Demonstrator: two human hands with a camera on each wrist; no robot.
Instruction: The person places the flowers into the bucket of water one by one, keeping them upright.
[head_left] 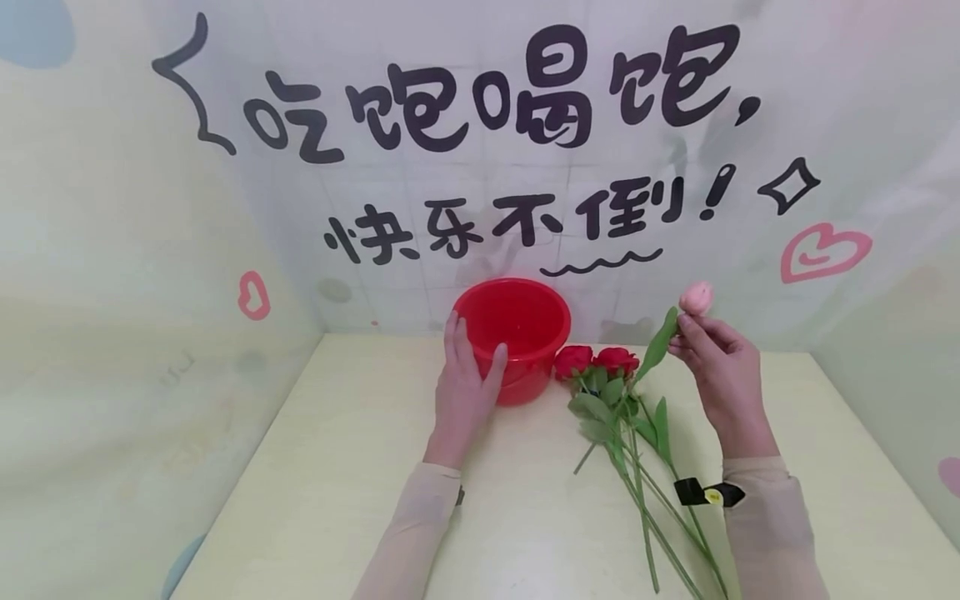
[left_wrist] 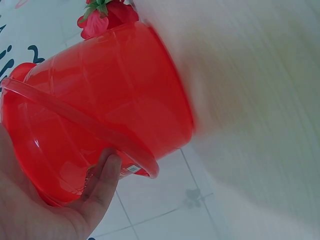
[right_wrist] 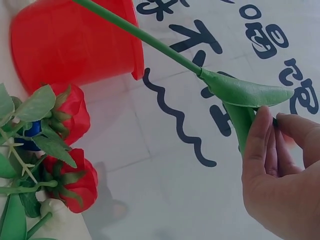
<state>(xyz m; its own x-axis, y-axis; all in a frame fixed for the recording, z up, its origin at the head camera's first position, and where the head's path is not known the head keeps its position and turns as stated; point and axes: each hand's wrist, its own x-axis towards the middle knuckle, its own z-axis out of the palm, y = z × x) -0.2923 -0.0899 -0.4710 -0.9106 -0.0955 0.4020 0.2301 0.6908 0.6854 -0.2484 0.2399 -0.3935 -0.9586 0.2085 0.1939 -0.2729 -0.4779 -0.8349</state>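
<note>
A red plastic bucket [head_left: 525, 379] stands upright on the table near the back wall. My left hand [head_left: 467, 387] rests against its near left side, fingers extended along the wall and thumb spread toward the front rim. In the left wrist view the bucket's handle [left_wrist: 75, 116] hangs down across its side. My right hand [head_left: 723, 371] pinches a pink tulip [head_left: 697, 297] just under its bloom, raised above the table to the right of the bucket. The tulip's green leaf [right_wrist: 245, 90] and stem [right_wrist: 145, 37] show in the right wrist view; its bloom is mostly hidden there by the fingers.
Two red roses [head_left: 617, 361] lie right of the bucket, their leafy stems [head_left: 652, 517] crossing toward the table's front. A white bloom [right_wrist: 52, 212] and a small blue thing [right_wrist: 31, 134] sit among them. A printed sheet [head_left: 420, 192] hangs behind the table.
</note>
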